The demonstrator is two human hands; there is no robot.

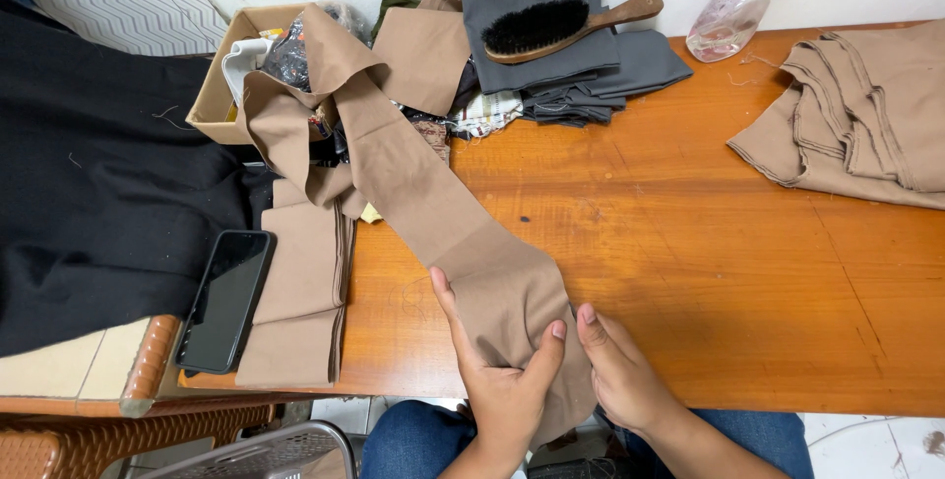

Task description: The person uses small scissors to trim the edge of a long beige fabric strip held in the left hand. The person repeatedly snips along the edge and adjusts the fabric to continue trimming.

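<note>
Left hand (497,366) pinching tan strip (448,213) (thumb on top) at table (709,272) edge. Right hand (620,371) flat beside it, fingers together, gripping nothing.

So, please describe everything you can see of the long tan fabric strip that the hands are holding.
The long tan fabric strip looks like plain matte woven cloth, light brown. It runs diagonally over the wooden table, from the cardboard box, where it folds and twists, down to the near edge. Its wider lower end hangs slightly over that edge. The left hand grips this end, thumb on top; the right hand touches its right edge.
</note>
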